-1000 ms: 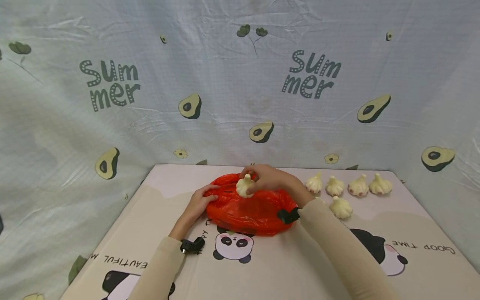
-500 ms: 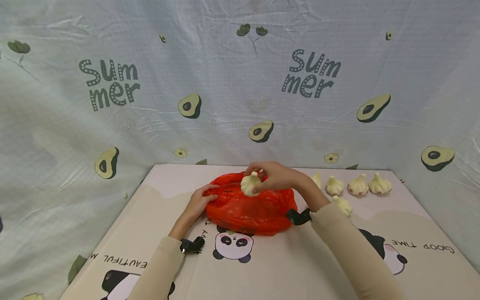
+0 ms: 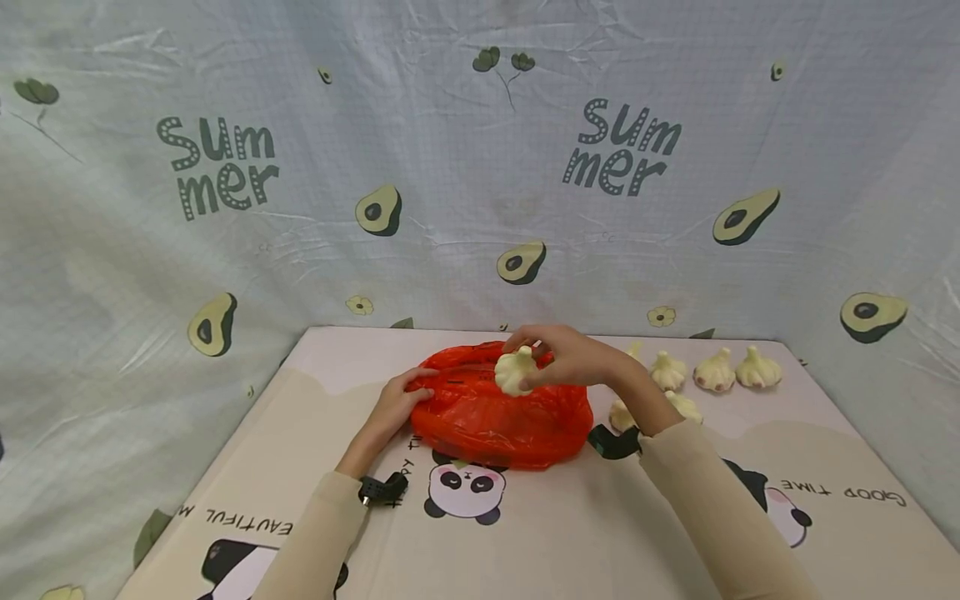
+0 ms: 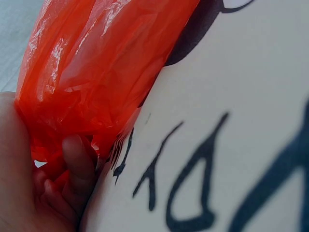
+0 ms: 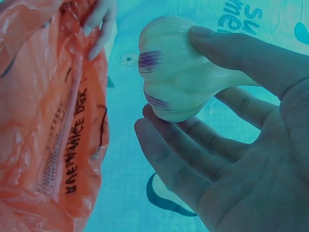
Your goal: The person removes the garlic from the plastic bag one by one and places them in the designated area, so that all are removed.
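Note:
A crumpled red plastic bag lies on the table in the head view. My left hand holds its left edge; in the left wrist view the thumb and fingers lie on either side of the plastic. Above the bag's right half, my right hand pinches a white garlic bulb by thumb and fingertips. The right wrist view shows purple streaks on this bulb, with the bag beside it. What lies inside the bag is hidden.
Several garlic bulbs stand on the table's right side, some partly hidden by my right forearm. The pale tablecloth has panda prints. Behind the table hangs a curtain printed with avocados.
My right hand has shifted a little to the right with the garlic bulb in its fingers. A bulb near the right forearm has come into view. The left hand stays at the bag's edge.

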`<state>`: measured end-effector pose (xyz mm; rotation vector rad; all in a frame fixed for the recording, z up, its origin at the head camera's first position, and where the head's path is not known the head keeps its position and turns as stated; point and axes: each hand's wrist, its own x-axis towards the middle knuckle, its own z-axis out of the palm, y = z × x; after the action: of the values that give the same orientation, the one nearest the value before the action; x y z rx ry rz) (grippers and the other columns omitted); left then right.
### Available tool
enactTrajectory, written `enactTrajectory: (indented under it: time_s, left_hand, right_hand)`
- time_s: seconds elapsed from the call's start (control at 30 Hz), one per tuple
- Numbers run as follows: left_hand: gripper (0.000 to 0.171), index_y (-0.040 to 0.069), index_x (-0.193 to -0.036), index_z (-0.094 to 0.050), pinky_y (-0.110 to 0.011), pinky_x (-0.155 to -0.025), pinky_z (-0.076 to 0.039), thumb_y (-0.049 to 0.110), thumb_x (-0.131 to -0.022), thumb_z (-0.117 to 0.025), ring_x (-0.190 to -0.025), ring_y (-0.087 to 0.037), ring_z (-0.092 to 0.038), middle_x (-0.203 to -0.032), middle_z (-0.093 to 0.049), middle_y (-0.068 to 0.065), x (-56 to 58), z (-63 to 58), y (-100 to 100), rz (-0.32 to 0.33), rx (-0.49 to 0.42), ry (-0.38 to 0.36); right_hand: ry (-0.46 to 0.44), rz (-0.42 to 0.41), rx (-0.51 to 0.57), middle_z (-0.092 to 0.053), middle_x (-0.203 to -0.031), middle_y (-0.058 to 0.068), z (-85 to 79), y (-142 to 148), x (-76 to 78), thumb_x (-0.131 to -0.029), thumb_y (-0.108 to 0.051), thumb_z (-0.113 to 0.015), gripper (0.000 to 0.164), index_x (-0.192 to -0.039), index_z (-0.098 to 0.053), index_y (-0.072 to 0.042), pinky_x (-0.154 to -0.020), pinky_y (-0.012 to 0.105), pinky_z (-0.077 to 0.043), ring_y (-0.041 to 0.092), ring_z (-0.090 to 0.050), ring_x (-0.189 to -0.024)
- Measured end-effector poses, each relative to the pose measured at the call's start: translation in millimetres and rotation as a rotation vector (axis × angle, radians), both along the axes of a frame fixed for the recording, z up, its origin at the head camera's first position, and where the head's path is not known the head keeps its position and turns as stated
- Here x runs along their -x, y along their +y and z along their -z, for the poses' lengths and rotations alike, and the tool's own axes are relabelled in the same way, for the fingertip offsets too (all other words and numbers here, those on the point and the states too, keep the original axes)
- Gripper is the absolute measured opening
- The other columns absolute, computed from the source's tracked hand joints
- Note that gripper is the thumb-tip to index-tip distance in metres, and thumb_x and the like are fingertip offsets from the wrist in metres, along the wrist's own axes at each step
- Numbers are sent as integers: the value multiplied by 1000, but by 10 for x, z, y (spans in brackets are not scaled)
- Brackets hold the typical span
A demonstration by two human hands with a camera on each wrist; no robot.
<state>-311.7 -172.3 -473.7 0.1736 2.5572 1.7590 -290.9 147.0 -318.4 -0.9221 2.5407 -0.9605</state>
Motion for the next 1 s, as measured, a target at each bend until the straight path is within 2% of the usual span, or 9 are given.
enactTrajectory:
  time_s: [0.37, 0.7, 1.0]
  left_hand:
    - [41, 8, -138, -64, -59, -122, -37, 10, -97, -57, -146, -41, -44, -157, -48, -19, -3, 1, -13, 7, -13, -3]
    - [41, 7, -137, -64, -59, -122, -38, 9, -97, -56, -145, -42, -44, -157, -48, -20, -4, 10, -4, 3, -6, -7]
    - [40, 7, -137, -64, -59, -121, -38, 9, -98, -56, -145, -42, -44, -157, -48, -21, -16, 0, -3, 5, -7, -5]
  right_hand:
    - [-5, 15, 70, -63, -135, 4, 19, 184, -129, -86, -22, -80, 51, -134, -63, -20, -101, 43, -59, 31, -60, -123]
    - [37, 19, 119, -65, -129, 6, 107, 377, -261, -88, -19, -78, 44, -130, -65, -17, -98, 43, -59, 26, -60, -114]
    - [-3, 85, 158, -64, -128, 5, 155, 512, -348, -87, -17, -80, 46, -130, -64, -19, -104, 49, -58, 28, -63, -118]
